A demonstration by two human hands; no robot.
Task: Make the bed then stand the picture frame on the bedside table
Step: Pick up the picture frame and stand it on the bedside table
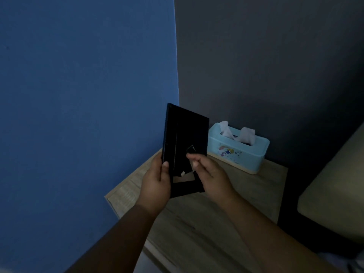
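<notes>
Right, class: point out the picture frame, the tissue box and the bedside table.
picture frame (185,133): head view, its dark back panel.
tissue box (244,154): head view, its light blue front wall.
bedside table (260,186): head view, bare wooden top.

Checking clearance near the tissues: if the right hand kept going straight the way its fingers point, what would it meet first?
The right hand already touches the back of the black rectangular picture frame, so that comes first. The pale blue tissue box looks off to the right, though depth is unclear.

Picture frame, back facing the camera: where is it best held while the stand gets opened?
Probably by its long left edge, low down, from the left, as the left hand grips the picture frame now. The frame is upright and thin, so an edge pinch steadies it and leaves the stand free for the right hand.
</notes>
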